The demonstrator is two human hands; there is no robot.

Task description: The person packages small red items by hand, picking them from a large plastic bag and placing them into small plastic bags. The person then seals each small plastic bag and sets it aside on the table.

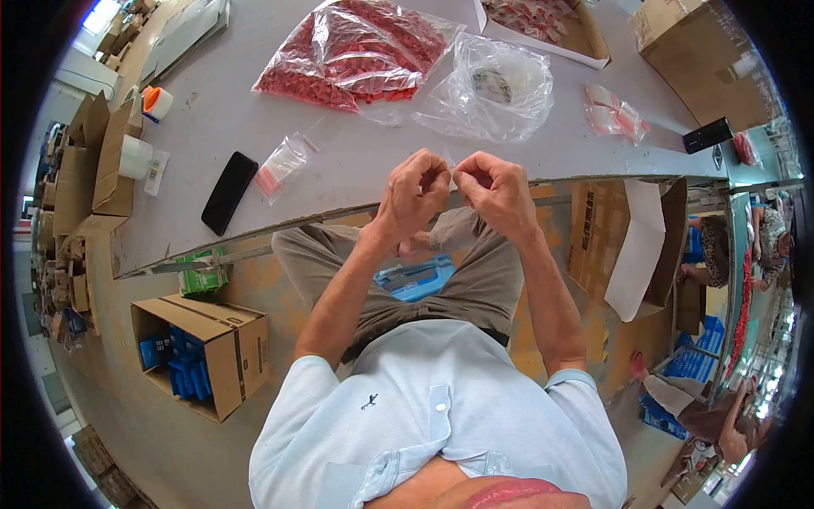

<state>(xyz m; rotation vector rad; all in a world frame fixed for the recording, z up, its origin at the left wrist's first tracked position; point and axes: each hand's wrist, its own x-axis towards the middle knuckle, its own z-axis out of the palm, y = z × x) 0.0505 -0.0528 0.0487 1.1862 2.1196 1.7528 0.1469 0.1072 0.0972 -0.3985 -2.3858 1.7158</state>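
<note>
My left hand [415, 193] and my right hand [496, 191] are held close together at the table's front edge, thumbs and fingers pinched. A faint, clear scrap shows between the fingertips, too small and see-through to name. Beyond them on the table lie a crumpled clear plastic bag [500, 89] with small metallic-looking pieces inside and a large clear bag of small red parts [352, 55]. Left of my hands is a small stack of clear zip bags [282, 165] with red edges. More small zip bags [614, 114] lie to the right.
A black phone [229, 193] and tape rolls [136, 157] are at left. At the back right, an open tray [593, 42] holds small red-filled packets near a cardboard box [708, 59]. Cardboard boxes [242, 352] stand on the floor. Other people are at far right.
</note>
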